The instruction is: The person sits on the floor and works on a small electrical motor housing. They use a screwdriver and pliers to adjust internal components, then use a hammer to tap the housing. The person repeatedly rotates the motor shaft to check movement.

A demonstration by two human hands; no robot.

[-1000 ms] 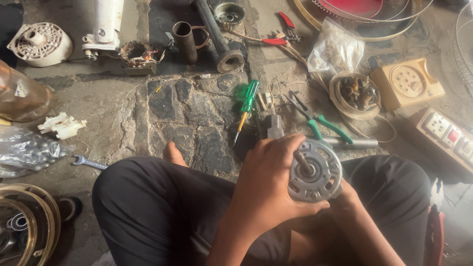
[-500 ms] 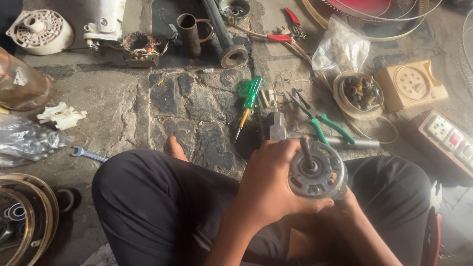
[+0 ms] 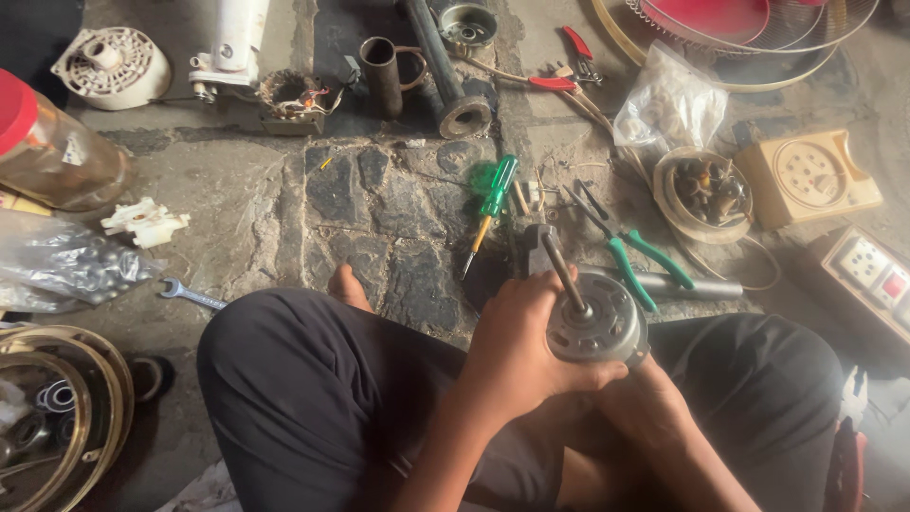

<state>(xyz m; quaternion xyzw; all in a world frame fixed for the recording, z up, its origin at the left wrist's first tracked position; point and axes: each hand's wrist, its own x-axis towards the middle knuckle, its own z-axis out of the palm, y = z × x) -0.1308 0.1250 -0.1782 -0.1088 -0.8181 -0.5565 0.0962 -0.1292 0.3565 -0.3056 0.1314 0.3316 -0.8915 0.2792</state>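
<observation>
Over the lap, left hand (image 3: 517,346) fingers grasping motor (image 3: 597,327), right hand (image 3: 645,403) cupping beneath, stone floor (image 3: 246,209) ahead

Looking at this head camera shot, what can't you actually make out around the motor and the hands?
- Right hand: mostly hidden under the motor and left hand.
- Motor's underside: covered by both hands.
- Red-handled pliers: cut off by the right edge.
- Clear bag: contents too small to tell.

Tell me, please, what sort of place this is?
Probably an informal fan repair spot on a stone floor: a fan motor held in both hands, screwdriver and pliers nearby, fan guard behind.
</observation>
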